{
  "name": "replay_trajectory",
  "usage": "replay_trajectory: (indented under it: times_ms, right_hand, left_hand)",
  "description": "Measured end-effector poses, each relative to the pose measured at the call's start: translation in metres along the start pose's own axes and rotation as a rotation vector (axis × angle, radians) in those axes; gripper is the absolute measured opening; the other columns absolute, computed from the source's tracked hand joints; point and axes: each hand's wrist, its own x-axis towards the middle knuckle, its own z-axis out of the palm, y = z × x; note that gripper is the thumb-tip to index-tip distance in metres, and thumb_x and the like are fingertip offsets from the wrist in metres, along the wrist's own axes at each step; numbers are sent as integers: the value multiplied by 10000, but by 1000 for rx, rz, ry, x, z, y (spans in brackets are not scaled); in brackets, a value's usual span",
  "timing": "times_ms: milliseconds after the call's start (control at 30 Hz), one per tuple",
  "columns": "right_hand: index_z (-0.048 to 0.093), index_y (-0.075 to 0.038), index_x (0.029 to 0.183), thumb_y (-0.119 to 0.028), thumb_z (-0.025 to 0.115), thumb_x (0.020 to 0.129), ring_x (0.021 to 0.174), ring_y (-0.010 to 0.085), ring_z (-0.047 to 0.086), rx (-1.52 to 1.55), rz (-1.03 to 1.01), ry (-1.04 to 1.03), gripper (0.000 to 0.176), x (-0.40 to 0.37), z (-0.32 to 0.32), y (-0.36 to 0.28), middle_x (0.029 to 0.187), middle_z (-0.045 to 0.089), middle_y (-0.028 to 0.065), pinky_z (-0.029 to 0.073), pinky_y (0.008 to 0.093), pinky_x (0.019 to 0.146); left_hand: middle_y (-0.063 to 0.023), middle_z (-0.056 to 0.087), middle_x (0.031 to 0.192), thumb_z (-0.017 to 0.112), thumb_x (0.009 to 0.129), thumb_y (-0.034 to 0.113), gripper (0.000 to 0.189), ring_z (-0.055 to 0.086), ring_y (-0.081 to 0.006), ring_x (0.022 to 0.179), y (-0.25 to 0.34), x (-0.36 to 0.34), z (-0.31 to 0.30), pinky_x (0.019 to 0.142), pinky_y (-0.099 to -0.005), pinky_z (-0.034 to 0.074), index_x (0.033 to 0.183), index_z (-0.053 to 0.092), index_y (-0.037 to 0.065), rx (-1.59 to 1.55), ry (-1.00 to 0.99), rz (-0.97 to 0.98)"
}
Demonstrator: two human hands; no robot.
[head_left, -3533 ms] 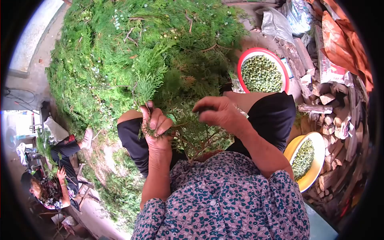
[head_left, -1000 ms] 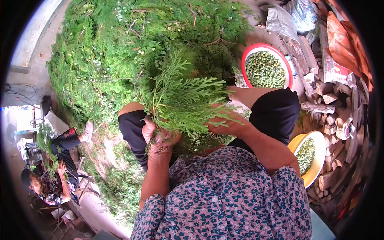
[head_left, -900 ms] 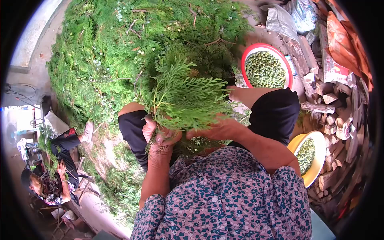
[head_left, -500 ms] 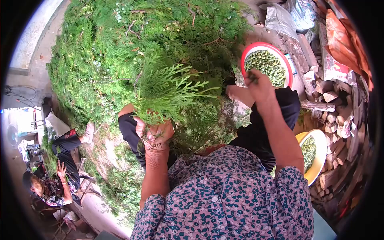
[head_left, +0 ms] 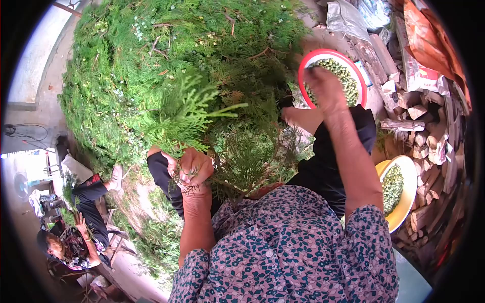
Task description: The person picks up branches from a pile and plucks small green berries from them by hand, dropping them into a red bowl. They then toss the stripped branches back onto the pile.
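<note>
My left hand (head_left: 196, 166) is closed around the stems of a leafy green conifer sprig (head_left: 184, 118), whose flat fronds fan out above the fist. A pale cut stem sticks out to the right. My right hand (head_left: 329, 93) is over the near left part of a red-rimmed basin (head_left: 363, 83). Its fingers are smeared by motion, so whether they hold anything cannot be made out. Small round green cones (head_left: 348, 80) fill the basin. Darker sprigs (head_left: 247, 156) lie across my lap between my knees.
A large heap of cut conifer branches (head_left: 126, 65) spreads ahead. At the right are a yellow basin (head_left: 411, 177) with green cones, stacked firewood (head_left: 422, 136) and an orange sack (head_left: 429, 45). Another person (head_left: 76, 237) sits at the left, with greenery near their hand.
My right hand has moved forward over the red-rimmed basin and is now blurred. The sprig in my left hand has shifted a little left, and the whole view has moved slightly.
</note>
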Motion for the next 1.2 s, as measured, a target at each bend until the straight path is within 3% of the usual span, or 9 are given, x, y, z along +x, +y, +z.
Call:
replay_trajectory:
  times_ms: [67,133,300,400,533,633,767,900,1200]
  right_hand:
    - [556,29,987,-113,579,829,863,227,617,262,345,-143,214,-51,82,-36,973,608,138,507,381,791]
    - [646,-17,793,-301,612,830,672,118,593,-181,426,-613,288,-72,117,-31,720,643,54,476,266,618]
    - [648,-9,931,-242,570,866,747,123,588,-561,187,-1229,254,-92,158,3,773,634,45,469,261,715]
    - [624,7,974,-214,556,872,800,124,575,152,332,-826,252,-126,159,1,791,605,33,452,268,727]
    - [615,53,873,-196,612,806,716,144,542,141,463,-759,258,-127,174,4,740,602,43,422,312,639]
    - [608,65,853,-182,635,752,706,182,562,-260,60,-701,269,-122,172,-9,743,621,112,424,335,647]
    - [580,69,771,-220,619,665,671,284,545,-509,110,-576,310,-117,174,-30,738,565,230,431,375,634]
    - [558,59,700,-207,568,631,728,390,559,-737,-218,-516,275,-113,183,-29,779,557,260,448,451,661]
    - [601,29,708,-133,563,624,828,406,578,-1044,-180,-531,186,-101,210,-44,823,591,240,476,463,716]
  left_hand:
    - [-40,390,408,439,896,192,386,395,-94,291,2,-2,-5,285,-219,396,579,493,-21,-6,7,35]
    - [-44,398,424,434,900,202,369,401,-91,300,3,0,-6,289,-222,399,659,538,-57,-11,10,73]
    - [-43,411,466,407,931,243,361,389,-77,305,7,3,-8,300,-213,392,1087,504,-68,76,-132,-39]
    - [-31,390,463,406,942,289,396,362,-72,301,6,1,-7,297,-204,370,1110,508,-56,59,-83,19]
    - [-8,377,505,420,941,346,420,292,-71,331,-3,4,17,328,-192,307,1063,531,-40,240,215,244]
    - [-10,419,569,440,939,308,357,303,-63,363,-2,8,23,399,-197,343,1052,546,-13,438,491,381]
    - [-5,492,691,532,890,342,307,454,-124,553,-5,14,26,567,-246,433,1030,539,69,645,838,363]
    - [-18,532,766,556,879,336,293,496,-147,640,3,9,21,653,-302,453,1030,537,85,713,833,340]
    - [-121,539,1150,499,888,418,496,528,-280,1018,3,-29,-1,907,-397,414,1180,474,18,637,701,396]
